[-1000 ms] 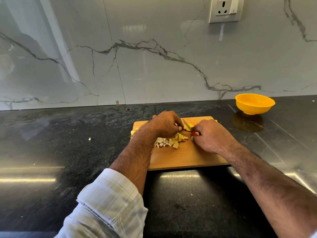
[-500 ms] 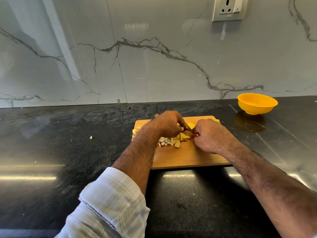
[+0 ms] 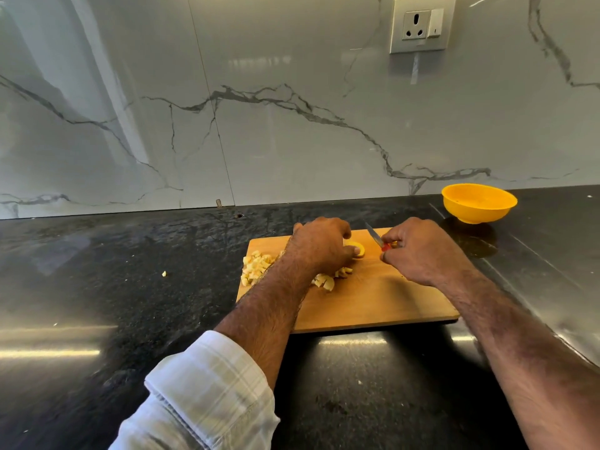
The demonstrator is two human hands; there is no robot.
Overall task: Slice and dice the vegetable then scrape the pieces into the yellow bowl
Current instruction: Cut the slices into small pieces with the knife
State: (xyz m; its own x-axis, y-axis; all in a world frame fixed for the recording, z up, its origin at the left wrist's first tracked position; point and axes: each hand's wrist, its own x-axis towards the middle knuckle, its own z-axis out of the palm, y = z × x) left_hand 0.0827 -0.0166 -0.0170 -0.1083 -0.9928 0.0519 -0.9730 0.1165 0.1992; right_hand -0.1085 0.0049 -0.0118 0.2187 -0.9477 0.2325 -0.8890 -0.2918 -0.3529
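Note:
A wooden cutting board [image 3: 383,300] lies on the black counter. My left hand [image 3: 319,243] holds a yellow vegetable piece [image 3: 355,247] down on the board's far part, thumb against it. My right hand [image 3: 418,251] grips a small knife [image 3: 373,236] with a red handle; its blade points up and left, lifted clear of the piece. Pale diced pieces [image 3: 256,266] are heaped at the board's left end, and more lie under my left wrist [image 3: 328,280]. The yellow bowl [image 3: 479,203] stands on the counter to the far right of the board.
One stray diced bit [image 3: 164,273] lies on the black counter left of the board. A marble backsplash rises behind, with a wall socket [image 3: 418,26] at upper right. My rolled white sleeve [image 3: 207,391] is in the foreground.
My right hand has drawn the knife back to the right and raised it off the vegetable. My left hand stays on the piece. The camera has tilted slightly.

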